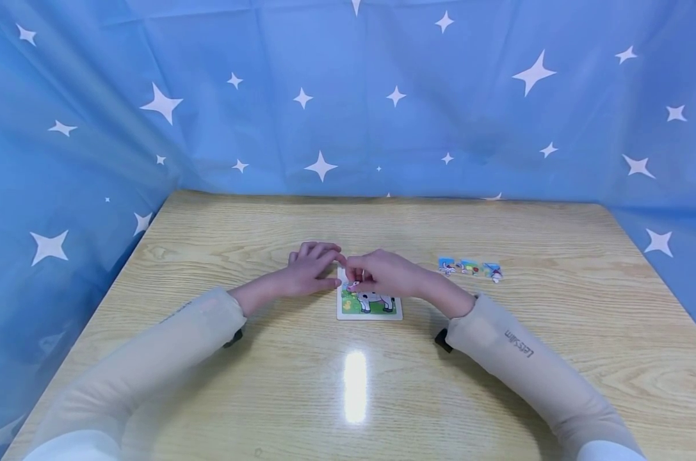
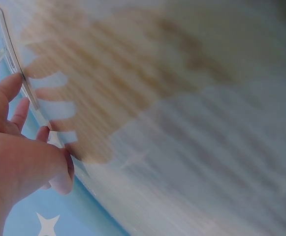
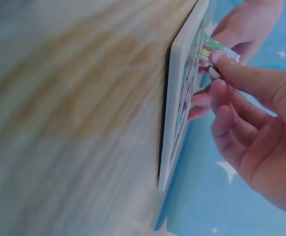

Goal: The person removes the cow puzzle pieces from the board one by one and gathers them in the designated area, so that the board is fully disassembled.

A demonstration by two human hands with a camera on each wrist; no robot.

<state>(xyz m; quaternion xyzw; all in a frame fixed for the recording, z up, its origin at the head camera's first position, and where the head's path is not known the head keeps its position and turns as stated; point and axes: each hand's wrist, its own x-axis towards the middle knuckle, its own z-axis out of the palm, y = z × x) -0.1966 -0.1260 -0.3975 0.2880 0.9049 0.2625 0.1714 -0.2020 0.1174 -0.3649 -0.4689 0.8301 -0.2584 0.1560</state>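
Observation:
A small white-framed jigsaw puzzle board (image 1: 348,315) with a cow picture lies flat on the table below both hands. My right hand (image 1: 385,272) is over its upper part and pinches a puzzle piece (image 3: 224,48) between thumb and fingers. In the right wrist view the piece tilts up from the picture, showing green and pale colours. At the board's left edge is my left hand (image 1: 310,272), its fingers spread and relaxed. The left thumb reaches the frame, and the index finger comes close to the right fingertips. The right hand hides the top of the picture.
Three loose puzzle pieces lie in a row right of the board: a blue one (image 1: 446,265), a greenish one (image 1: 469,266) and another blue one (image 1: 492,270). The wooden table (image 1: 267,397) ends at a blue star-patterned curtain (image 1: 348,128) behind.

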